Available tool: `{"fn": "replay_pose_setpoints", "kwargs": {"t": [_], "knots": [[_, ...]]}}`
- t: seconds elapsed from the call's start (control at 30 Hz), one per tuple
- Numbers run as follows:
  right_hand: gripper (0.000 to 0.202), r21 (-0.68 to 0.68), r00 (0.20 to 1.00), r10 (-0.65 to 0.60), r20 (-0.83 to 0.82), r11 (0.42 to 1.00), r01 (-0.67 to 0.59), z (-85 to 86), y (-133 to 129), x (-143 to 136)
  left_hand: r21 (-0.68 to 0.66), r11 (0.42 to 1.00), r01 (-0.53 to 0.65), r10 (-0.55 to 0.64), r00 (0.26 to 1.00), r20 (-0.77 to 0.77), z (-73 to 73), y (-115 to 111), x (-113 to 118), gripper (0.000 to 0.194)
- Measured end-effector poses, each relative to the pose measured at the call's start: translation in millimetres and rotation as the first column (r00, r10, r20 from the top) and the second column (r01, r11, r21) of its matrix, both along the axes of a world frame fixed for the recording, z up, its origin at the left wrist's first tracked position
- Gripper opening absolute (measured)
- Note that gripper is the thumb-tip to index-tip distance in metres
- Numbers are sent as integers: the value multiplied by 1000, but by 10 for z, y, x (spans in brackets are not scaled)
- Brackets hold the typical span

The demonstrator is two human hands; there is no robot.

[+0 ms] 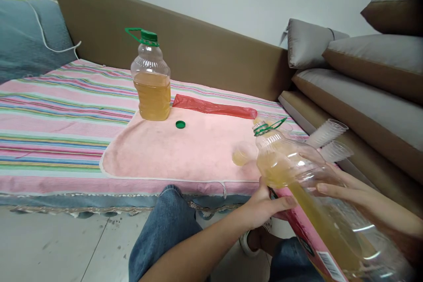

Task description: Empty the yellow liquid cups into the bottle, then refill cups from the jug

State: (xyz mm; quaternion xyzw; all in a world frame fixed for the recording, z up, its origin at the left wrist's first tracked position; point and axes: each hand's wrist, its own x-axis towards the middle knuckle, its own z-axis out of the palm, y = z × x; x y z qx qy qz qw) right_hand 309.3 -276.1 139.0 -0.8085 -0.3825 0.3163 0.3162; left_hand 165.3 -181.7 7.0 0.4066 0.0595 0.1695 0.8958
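Observation:
A large clear plastic bottle [284, 163] of yellow liquid, uncapped, tilts with its neck toward the bed. My left hand [264, 207] is closed on its near side by the pink label. My right hand [337, 185] grips its far right side, with some fingers seen through the plastic. Just left of the bottle stands a clear cup [240, 157] holding some yellow liquid. More clear cups behind the bottle's neck are partly hidden. A green cap [180, 124] lies on the pink cloth [158, 154].
A second, capped bottle [153, 97] stands upright at the back left. Beside it lies a flattened red plastic bag [214, 108]. Stacked clear cups [327, 132] lean near the grey-brown cushions [363, 101] on the right. A brown headboard [198, 39] runs along the back.

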Motion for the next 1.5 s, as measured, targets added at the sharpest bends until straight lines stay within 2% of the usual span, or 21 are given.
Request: {"fn": "replay_pose_setpoints", "kwargs": {"t": [0.1,0.17,0.33,0.47,0.53,0.63,0.8,0.93,1.03,1.13,1.2,1.3,1.4,1.5], "knots": [[87,124,997,28,-77,992,-18,-46,10,-54,55,998,-38,34,997,71,57,99,-54,105],[85,206,996,72,-57,977,-59,-97,13,-83,79,996,-36,25,991,130,108,172,-116,104],[86,425,982,190,0,889,-172,-264,46,-210,218,967,-129,80,972,221,212,358,-374,93],[96,560,981,183,-58,820,-120,-407,177,-481,286,939,-191,147,975,167,271,516,-644,98],[99,647,980,177,-94,759,-75,-477,308,-656,329,898,-292,269,956,116,278,614,-782,95],[106,735,966,208,-155,678,-28,-581,589,-902,373,797,-475,477,874,93,250,794,-988,83],[119,844,947,293,-129,533,-50,-691,1177,-1236,378,678,-631,637,760,126,236,1122,-1340,68],[122,896,918,377,-126,440,-57,-700,1627,-1507,393,490,-778,815,569,109,328,1330,-1608,72],[122,916,898,413,-150,399,-31,-691,1910,-1712,432,345,-833,893,433,122,403,1450,-1782,68],[123,929,893,414,-175,369,12,-691,2156,-1892,506,145,-850,955,254,151,447,1533,-1916,59],[123,940,891,422,-167,342,14,-705,2316,-1992,540,3,-842,980,109,165,464,1558,-1972,50],[121,951,886,444,-133,308,-12,-753,2560,-2123,553,-150,-820,986,-86,140,483,1557,-1999,44],[121,958,865,486,-123,286,-25,-832,2799,-2245,562,-209,-801,977,-195,87,500,1545,-1991,44],[124,957,836,528,-147,290,-15,-922,2992,-2361,567,-203,-798,974,-222,35,500,1551,-2001,46]]}}
